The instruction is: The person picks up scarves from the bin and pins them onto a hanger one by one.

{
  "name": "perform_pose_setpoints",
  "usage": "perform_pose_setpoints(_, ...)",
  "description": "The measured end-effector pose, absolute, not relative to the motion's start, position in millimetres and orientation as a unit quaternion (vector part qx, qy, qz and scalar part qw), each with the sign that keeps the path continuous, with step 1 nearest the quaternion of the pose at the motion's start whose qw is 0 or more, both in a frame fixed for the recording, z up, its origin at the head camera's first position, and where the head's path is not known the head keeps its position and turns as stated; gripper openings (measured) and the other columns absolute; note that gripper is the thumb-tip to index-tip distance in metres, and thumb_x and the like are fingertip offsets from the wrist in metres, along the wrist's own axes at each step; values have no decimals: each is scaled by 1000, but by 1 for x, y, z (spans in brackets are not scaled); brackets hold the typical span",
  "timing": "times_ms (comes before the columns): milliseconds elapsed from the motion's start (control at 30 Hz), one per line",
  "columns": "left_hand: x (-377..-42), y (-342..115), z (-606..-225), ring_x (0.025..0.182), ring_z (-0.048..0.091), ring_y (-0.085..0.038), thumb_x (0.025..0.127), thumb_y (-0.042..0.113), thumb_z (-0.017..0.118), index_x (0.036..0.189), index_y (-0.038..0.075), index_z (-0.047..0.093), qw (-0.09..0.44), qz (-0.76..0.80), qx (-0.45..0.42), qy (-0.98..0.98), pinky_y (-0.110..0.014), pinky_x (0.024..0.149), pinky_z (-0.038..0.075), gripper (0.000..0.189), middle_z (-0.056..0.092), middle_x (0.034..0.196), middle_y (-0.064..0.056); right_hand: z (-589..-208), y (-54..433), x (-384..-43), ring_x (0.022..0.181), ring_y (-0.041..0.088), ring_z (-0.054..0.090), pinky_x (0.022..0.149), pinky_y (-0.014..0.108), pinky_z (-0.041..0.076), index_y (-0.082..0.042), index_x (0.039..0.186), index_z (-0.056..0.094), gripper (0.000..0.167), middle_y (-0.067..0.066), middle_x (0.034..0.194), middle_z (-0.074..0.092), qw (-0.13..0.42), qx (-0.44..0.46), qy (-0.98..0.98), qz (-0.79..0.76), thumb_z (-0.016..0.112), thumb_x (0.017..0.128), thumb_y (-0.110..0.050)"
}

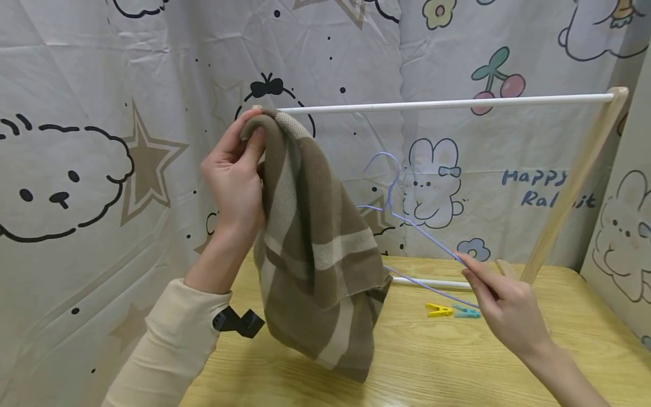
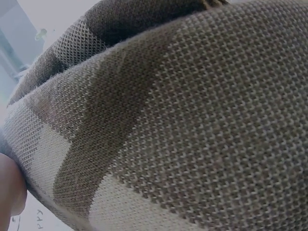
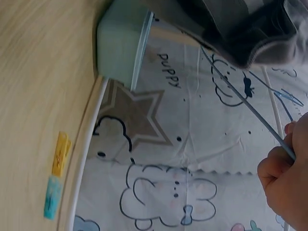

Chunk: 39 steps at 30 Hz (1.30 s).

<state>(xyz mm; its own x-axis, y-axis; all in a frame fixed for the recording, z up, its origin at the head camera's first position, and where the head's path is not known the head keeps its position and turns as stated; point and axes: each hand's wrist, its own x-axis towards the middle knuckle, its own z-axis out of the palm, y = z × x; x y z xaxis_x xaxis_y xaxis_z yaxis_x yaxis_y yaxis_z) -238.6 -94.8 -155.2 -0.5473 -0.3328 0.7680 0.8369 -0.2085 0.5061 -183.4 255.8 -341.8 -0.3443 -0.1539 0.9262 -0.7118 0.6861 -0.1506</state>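
My left hand [image 1: 235,178] pinches the top edge of a brown checked knit cloth [image 1: 335,198] between thumb and fingers, and the cloth hangs down in folds. The weave fills most of the left wrist view, with a fingertip [image 2: 10,185] at the left edge. Out to the right, my right hand [image 1: 511,311] grips the right end of a thin purple hanger [image 1: 424,233]. Its hook [image 1: 383,155] points up, and its left part is hidden behind the cloth. In the right wrist view, the hanger's bar [image 3: 245,102] runs up to the hanging cloth [image 3: 231,29].
Behind the cloth stands a rack with a white top rail [image 1: 447,104] and a wooden side post [image 1: 574,186]. A yellow clothespin [image 1: 438,310] and a blue clothespin [image 1: 467,311] lie on the wooden table [image 1: 437,362]. A pale green box [image 3: 122,45] shows in the right wrist view.
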Motion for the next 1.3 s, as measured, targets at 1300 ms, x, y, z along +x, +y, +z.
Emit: perform_pose_setpoints(1300,-246,-52,-227,87,69,-4,90,2,70,113,-4,71,319,-694,-276,-583,-20,78,55,23,74,100,8,-325,205,-153,50,8,34,38,22,23,29,124,48,32,3,60,38,377,402,-533,642,41,92,25)
